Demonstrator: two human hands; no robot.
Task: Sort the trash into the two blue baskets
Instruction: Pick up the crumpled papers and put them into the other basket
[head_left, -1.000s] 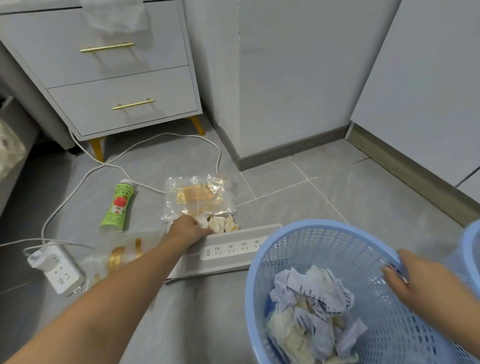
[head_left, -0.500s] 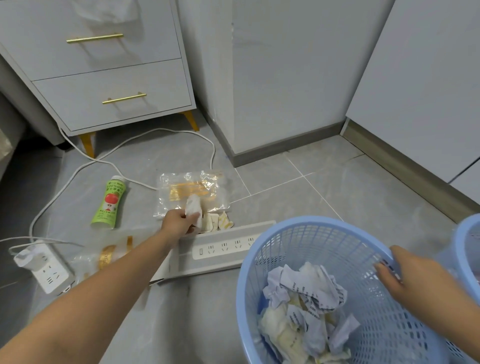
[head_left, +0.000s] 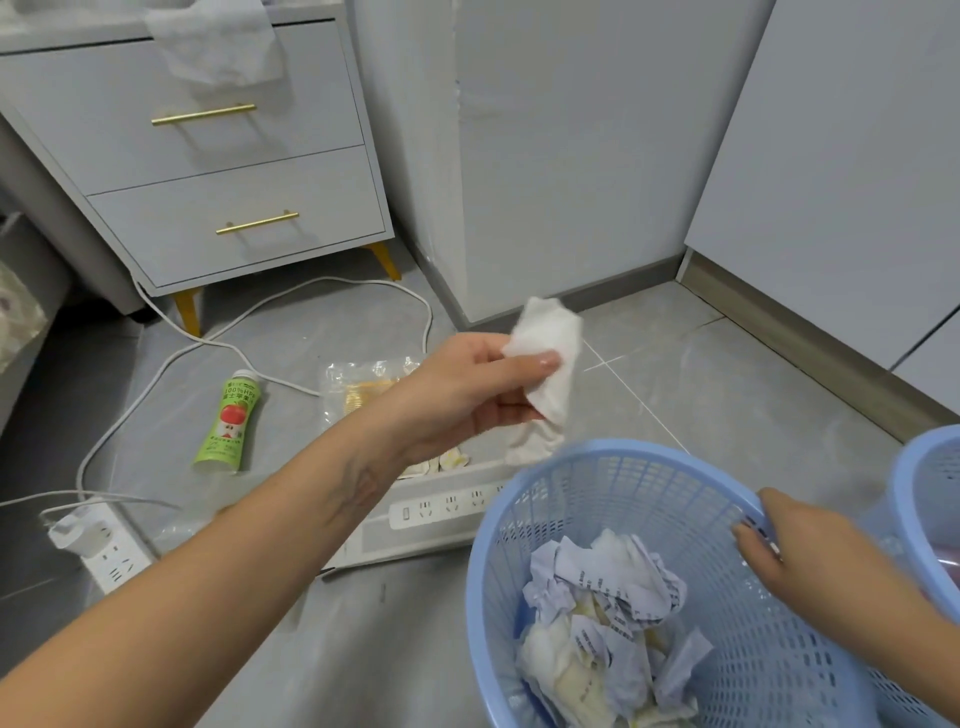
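Left hand (head_left: 467, 395) is raised over the floor (head_left: 727, 395), thumb and fingers pinching a crumpled white tissue (head_left: 548, 364); the tissue hangs just beyond the far rim of the near blue basket (head_left: 597, 499), not inside it. Right hand (head_left: 795, 551) grips that basket's right rim, fingers curled over the edge into the mesh. Basket already holds a pile of crumpled paper (head_left: 602, 613), white sheets with printed text plus some yellowish-stained pieces. Second blue basket (head_left: 930, 519) sits just right of the first, cut off by the frame edge; something pinkish inside, can't tell what. Still on the floor: a green juice bottle (head_left: 231, 421) with an apple on the label, lying on its side well left of the baskets; a clear plastic wrapper (head_left: 363, 387) with yellow print, partly hidden behind the left hand; a few small yellowish scraps (head_left: 449, 460) beside the long white power strip (head_left: 436, 512), which lies just left of the near basket. A second clear wrapper (head_left: 192, 525) lies under the left forearm, mostly hidden. Square white socket block (head_left: 111, 553) at far left, a plug in it, white cable (head_left: 156, 364) looping back toward the grey two-drawer cabinet (head_left: 223, 156) with gold handles. A white cloth (head_left: 215, 44) hangs over the cabinet's top edge. Grey wall panels (head_left: 571, 156) behind.
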